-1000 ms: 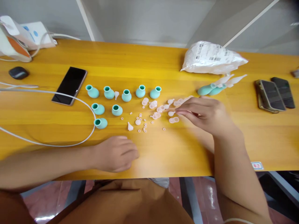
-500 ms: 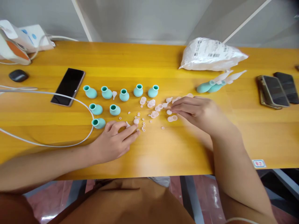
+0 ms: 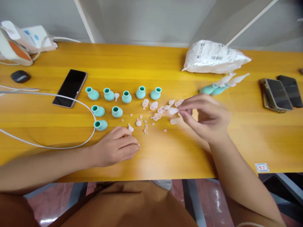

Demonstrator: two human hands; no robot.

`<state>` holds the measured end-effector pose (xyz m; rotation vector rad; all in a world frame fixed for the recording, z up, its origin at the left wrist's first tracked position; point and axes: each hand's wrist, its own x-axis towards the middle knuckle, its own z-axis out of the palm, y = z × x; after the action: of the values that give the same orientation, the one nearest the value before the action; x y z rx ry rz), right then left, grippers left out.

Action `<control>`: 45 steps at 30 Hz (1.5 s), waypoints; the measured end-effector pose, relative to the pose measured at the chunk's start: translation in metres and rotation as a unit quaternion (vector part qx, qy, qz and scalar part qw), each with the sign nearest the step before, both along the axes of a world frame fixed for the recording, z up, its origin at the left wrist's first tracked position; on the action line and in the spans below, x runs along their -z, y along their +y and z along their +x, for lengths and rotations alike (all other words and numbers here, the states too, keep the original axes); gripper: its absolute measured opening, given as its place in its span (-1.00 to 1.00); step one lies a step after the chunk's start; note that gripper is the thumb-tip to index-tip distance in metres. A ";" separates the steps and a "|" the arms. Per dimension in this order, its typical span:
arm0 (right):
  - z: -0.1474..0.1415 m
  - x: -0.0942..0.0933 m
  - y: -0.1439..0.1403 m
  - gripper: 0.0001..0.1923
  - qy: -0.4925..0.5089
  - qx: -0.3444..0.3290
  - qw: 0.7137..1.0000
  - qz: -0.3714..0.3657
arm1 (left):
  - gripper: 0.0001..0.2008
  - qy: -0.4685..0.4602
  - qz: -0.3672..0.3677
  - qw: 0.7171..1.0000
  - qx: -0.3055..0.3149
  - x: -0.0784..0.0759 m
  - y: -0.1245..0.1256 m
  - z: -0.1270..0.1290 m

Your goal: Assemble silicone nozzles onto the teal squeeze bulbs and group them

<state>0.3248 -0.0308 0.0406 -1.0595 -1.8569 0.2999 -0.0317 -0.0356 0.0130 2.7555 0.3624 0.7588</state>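
Observation:
My right hand (image 3: pixel 204 118) is raised a little off the yellow table (image 3: pixel 151 69) and pinches a small pale pink cap (image 3: pixel 173 111) at its fingertips. Under and left of it lies a scatter of pale pink caps and tiny rings (image 3: pixel 155 110). My left hand (image 3: pixel 115 146) rests on the table with fingers curled, just below a small pink cone (image 3: pixel 130 127); I cannot tell whether it holds a tiny piece. Several teal rubber bulbs (image 3: pixel 126 97) stand in rows to the left of the pink pieces.
A black phone (image 3: pixel 70 87) and a white cable (image 3: pixel 47 94) lie at the left. A dark mouse (image 3: pixel 20 76) sits far left. A white plastic bag (image 3: pixel 214 56) lies at the back right, with assembled teal droppers (image 3: pixel 217 88) below it. Two phones (image 3: pixel 281 93) lie at the right.
My right hand lifted off the table with a pink cap pinched in its fingers. My left hand reached to the small rings, then drew back a little and curled.

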 end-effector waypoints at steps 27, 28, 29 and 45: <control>-0.066 0.029 -0.033 -0.91 0.232 -0.286 0.861 -0.351 | -0.91 -0.174 -0.343 0.923 -0.010 -0.001 -0.001 0.010; -0.067 0.030 -0.033 -0.92 0.226 -0.284 0.862 -0.353 | -0.92 -0.174 -0.344 0.922 -0.008 -0.001 -0.001 0.010; -0.068 0.031 -0.033 -0.92 0.222 -0.282 0.863 -0.357 | -0.92 -0.173 -0.346 0.922 -0.006 -0.002 -0.001 0.010; -0.072 0.036 -0.036 -0.91 0.227 -0.278 0.855 -0.374 | -0.82 -0.173 -0.353 0.919 -0.019 0.000 0.002 0.012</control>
<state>0.2532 -0.0664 0.0043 -0.7858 -1.5722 1.5775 -0.0194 -0.0340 0.0133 1.9063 0.4963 0.8872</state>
